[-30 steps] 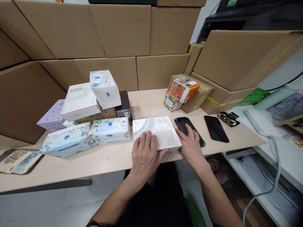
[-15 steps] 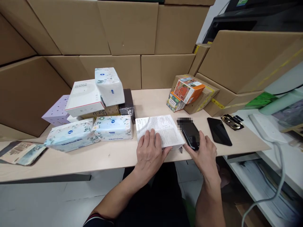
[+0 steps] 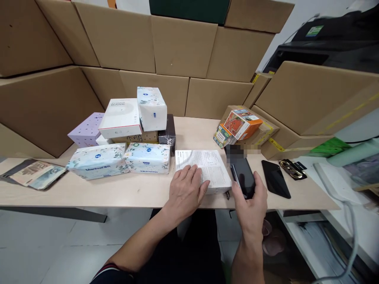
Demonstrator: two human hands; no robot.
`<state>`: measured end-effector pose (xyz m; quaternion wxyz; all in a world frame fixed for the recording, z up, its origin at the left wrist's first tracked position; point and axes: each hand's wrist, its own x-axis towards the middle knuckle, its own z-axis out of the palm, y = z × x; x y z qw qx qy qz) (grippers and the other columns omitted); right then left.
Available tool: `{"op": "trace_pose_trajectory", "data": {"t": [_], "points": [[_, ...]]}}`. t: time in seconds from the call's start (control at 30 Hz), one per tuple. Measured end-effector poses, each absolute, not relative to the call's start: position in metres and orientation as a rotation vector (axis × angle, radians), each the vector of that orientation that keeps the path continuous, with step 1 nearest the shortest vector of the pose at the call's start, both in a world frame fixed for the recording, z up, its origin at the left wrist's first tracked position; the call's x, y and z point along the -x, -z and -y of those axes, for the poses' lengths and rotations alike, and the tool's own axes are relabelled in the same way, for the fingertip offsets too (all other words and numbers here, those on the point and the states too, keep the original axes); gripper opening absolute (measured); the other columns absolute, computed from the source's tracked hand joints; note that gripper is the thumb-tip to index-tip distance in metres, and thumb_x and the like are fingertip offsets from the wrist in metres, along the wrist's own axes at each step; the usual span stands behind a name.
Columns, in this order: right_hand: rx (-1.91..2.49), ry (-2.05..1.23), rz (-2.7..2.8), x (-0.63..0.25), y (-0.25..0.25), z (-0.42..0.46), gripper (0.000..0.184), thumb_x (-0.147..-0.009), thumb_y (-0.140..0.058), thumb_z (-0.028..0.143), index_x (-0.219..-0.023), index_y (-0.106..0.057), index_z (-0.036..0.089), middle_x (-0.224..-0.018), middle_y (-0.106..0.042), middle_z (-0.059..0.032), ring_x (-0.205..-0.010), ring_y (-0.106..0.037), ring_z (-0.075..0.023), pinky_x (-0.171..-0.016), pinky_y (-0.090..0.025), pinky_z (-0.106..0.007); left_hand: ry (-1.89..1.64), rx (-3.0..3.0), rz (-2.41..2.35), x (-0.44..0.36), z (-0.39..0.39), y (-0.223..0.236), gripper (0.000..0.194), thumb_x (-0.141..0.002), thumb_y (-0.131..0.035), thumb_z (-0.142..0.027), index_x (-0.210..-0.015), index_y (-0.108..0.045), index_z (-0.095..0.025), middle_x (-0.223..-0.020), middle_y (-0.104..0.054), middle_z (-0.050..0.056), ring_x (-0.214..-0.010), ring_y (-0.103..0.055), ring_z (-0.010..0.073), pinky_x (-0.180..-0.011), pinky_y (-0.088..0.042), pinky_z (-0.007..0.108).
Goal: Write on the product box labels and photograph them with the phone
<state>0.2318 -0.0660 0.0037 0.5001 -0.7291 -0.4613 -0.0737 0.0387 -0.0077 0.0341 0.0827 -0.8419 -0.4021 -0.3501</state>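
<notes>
Cardboard boxes (image 3: 133, 39), stacked as a back wall; before them, a pale wooden tabletop (image 3: 118, 196). Head view, sole view.

Item: phone (image 3: 245, 177), black, at the front of the tabletop, just right of the white box; far end blurred out. Right hand (image 3: 251, 205) grasps its near end, thumb along the left edge, fingers along the right. Whether it lies flat or is raised cannot be told. Handling, by judgement: stiff, fairly light, smooth-faced and apt to slip, screen fragile; best taken by both long edges, nearer the middle for balance.

Item: white box (image 3: 217, 167), printed face up, near the front edge. Left hand (image 3: 185, 187) rests on its near left part, fingers extended, not clenched. Handling, by judgement: thin card, firm but dentable; weight of contents unknown; hold by opposite sides.

Item: small metal piece (image 3: 227, 195), beside the white box's near right corner; kind unclear.

To the right: dark slab (image 3: 275, 179), coiled cable (image 3: 291, 168).

Behind, right: orange box (image 3: 242, 124).

To the left: two tissue packs (image 3: 97, 159) in front, a third (image 3: 152, 108) stacked behind; power bank box (image 3: 121, 118); purple box (image 3: 87, 130); banknotes (image 3: 32, 173), far left.
</notes>
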Motion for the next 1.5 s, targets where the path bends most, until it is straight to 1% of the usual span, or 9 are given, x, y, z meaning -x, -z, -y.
{"op": "trace_pose_trajectory", "data": {"t": [0.1,0.2,0.33,0.47,0.67,0.8,1.07,1.37,1.5], "points": [[1.646,0.211,1.217,-0.207,-0.019,0.064,0.072,-0.087,-0.065,0.047,-0.149,-0.042,0.017,-0.14,-0.054,-0.0202,-0.131,-0.051,-0.0339,-0.107,-0.042,-0.057,1.13,2.551,1.218,-0.036,0.009,-0.034,0.035,-0.099,-0.049,-0.028,-0.13,-0.056,-0.014,-0.122,-0.071,0.013,-0.117,-0.064,0.0289,-0.094,-0.051,0.044],[1.551,0.266,1.341,-0.188,-0.024,0.056,0.071,-0.088,-0.065,0.043,-0.15,-0.039,0.02,-0.14,-0.053,-0.0191,-0.13,-0.051,-0.0322,-0.105,-0.044,-0.055,1.226,2.575,1.233,-0.034,0.009,-0.033,0.044,-0.099,-0.047,-0.024,-0.141,-0.045,-0.013,-0.127,-0.068,0.014,-0.119,-0.063,0.0261,-0.095,-0.051,0.041],[1.526,0.331,1.428,-0.174,-0.019,0.045,0.071,-0.089,-0.065,0.043,-0.149,-0.039,0.018,-0.136,-0.054,-0.0211,-0.127,-0.051,-0.0334,-0.103,-0.045,-0.056,1.267,2.594,1.273,-0.032,0.01,-0.031,0.056,-0.099,-0.046,-0.024,-0.151,-0.03,-0.011,-0.135,-0.062,0.017,-0.122,-0.061,0.0255,-0.1,-0.05,0.04],[1.55,0.352,1.432,-0.173,-0.016,0.045,0.071,-0.089,-0.065,0.045,-0.149,-0.039,0.018,-0.134,-0.054,-0.0216,-0.125,-0.052,-0.0349,-0.102,-0.045,-0.058,1.275,2.632,1.327,-0.033,0.01,-0.034,0.06,-0.098,-0.046,-0.026,-0.153,-0.025,-0.013,-0.139,-0.06,0.017,-0.125,-0.059,0.0267,-0.102,-0.049,0.042],[1.554,0.336,1.455,-0.175,-0.016,0.05,0.072,-0.089,-0.065,0.046,-0.15,-0.038,0.018,-0.135,-0.053,-0.0217,-0.124,-0.052,-0.0355,-0.1,-0.046,-0.06,1.223,2.749,1.408,-0.032,0.01,-0.04,0.062,-0.096,-0.046,-0.023,-0.153,-0.025,-0.016,-0.141,-0.058,0.016,-0.128,-0.056,0.0279,-0.103,-0.047,0.045],[1.551,0.32,1.463,-0.176,-0.015,0.05,0.073,-0.089,-0.065,0.045,-0.151,-0.037,0.018,-0.135,-0.054,-0.0219,-0.124,-0.052,-0.0353,-0.1,-0.047,-0.06,1.223,2.78,1.428,-0.031,0.01,-0.041,0.062,-0.094,-0.046,-0.022,-0.153,-0.027,-0.018,-0.143,-0.056,0.015,-0.132,-0.053,0.0279,-0.106,-0.045,0.047],[1.529,0.293,1.495,-0.178,-0.016,0.051,0.074,-0.089,-0.065,0.043,-0.152,-0.035,0.019,-0.135,-0.053,-0.0208,-0.125,-0.051,-0.0341,-0.1,-0.047,-0.058,1.25,2.797,1.451,-0.028,0.01,-0.041,0.06,-0.094,-0.047,-0.023,-0.151,-0.03,-0.016,-0.149,-0.051,0.015,-0.137,-0.049,0.0279,-0.111,-0.043,0.049],[1.514,0.307,1.509,-0.178,-0.017,0.052,0.072,-0.089,-0.065,0.044,-0.151,-0.037,0.019,-0.133,-0.054,-0.0206,-0.123,-0.052,-0.034,-0.099,-0.047,-0.058,1.266,2.776,1.43,-0.029,0.01,-0.039,0.061,-0.094,-0.046,-0.023,-0.152,-0.029,-0.017,-0.148,-0.053,0.016,-0.137,-0.051,0.028,-0.111,-0.044,0.05],[1.53,0.296,1.503,-0.178,-0.016,0.052,0.075,-0.088,-0.066,0.043,-0.152,-0.035,0.018,-0.135,-0.053,-0.0211,-0.125,-0.051,-0.0342,-0.1,-0.047,-0.058,1.244,2.765,1.438,-0.03,0.01,-0.038,0.06,-0.095,-0.045,-0.022,-0.152,-0.029,-0.016,-0.148,-0.052,0.017,-0.137,-0.05,0.0285,-0.11,-0.044,0.05]]}}
